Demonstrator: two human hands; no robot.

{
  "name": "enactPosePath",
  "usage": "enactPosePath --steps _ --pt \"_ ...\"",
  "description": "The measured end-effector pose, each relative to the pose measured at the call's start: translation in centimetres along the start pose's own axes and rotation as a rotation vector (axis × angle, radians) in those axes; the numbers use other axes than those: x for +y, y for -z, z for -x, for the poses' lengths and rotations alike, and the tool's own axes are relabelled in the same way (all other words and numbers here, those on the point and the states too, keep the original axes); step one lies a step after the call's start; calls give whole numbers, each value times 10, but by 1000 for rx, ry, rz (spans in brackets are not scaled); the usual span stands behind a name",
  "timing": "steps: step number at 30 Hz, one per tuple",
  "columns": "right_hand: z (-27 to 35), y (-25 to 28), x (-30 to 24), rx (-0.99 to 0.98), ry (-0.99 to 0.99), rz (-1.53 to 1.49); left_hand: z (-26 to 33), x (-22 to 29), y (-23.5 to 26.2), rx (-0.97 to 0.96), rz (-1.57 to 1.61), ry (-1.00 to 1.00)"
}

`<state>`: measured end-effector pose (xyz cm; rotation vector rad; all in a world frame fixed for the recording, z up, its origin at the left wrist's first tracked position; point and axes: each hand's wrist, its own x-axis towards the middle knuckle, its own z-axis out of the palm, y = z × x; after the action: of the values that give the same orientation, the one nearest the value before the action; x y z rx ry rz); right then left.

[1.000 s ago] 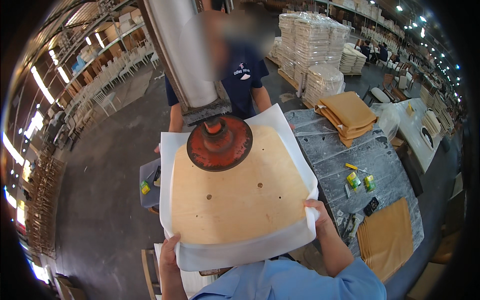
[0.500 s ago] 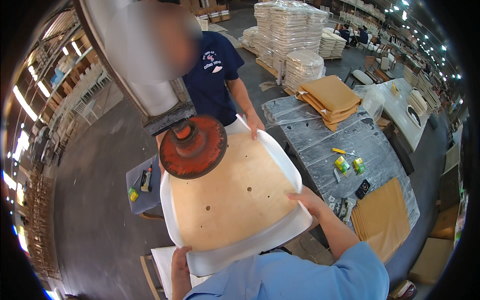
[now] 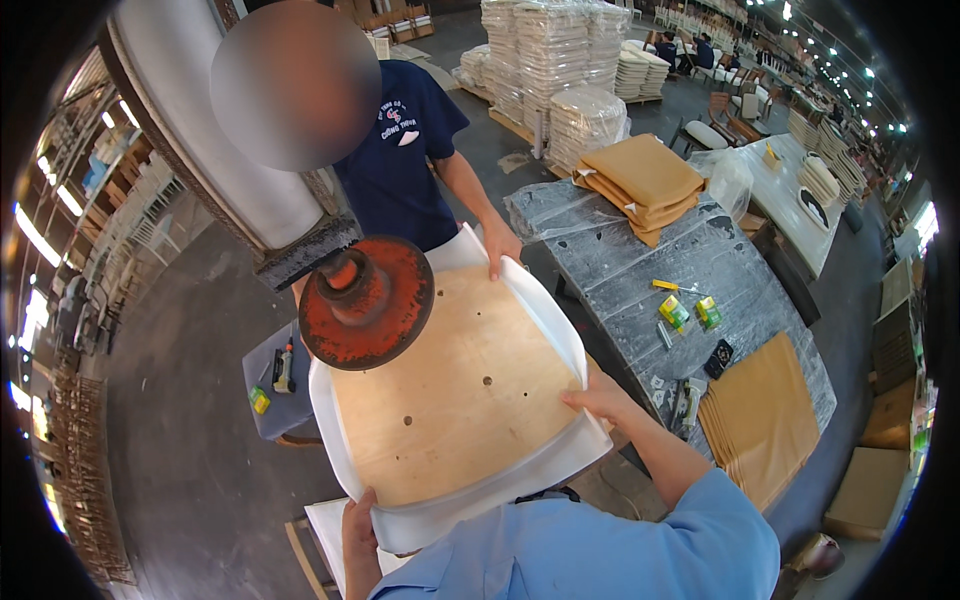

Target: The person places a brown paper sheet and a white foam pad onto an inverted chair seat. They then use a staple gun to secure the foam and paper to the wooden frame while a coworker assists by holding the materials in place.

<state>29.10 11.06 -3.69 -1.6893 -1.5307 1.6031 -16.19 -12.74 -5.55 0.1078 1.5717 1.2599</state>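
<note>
A plywood seat panel (image 3: pixel 455 420) with several drilled holes lies board side up, a white cover (image 3: pixel 490 500) wrapping up around its edges. At the near left corner my left hand (image 3: pixel 360 525) is closed on the cover's edge. My right hand (image 3: pixel 598 395) grips the right side, thumb over the board's edge and fingers hidden underneath. A worn red round press plate (image 3: pixel 368 305) sits over the far left part of the board; whether it touches cannot be told. Across from me, a co-worker's hand (image 3: pixel 500 247) holds the far right edge.
At right stands a plastic-covered table (image 3: pixel 610 255) bearing folded tan fabric (image 3: pixel 645 180), a tan sheet stack (image 3: pixel 765 420), yellow-green boxes (image 3: pixel 674 314) and a staple gun (image 3: pixel 688 408). A padded stool (image 3: pixel 265 370) with tools is at left. Wrapped stacks (image 3: pixel 555 70) stand behind.
The whole view has shifted slightly, moving most things left in the picture. Both my hands keep their hold on the seat panel, and the co-worker's hand stays on its far edge.
</note>
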Motion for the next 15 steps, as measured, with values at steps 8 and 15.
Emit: enactPosePath --steps 8,15 --pt "-2 -6 -15 22 11 287 0 4 17 -26 -338 -68" --pt "-5 -4 -4 78 75 295 21 24 -31 223 -947 -173"
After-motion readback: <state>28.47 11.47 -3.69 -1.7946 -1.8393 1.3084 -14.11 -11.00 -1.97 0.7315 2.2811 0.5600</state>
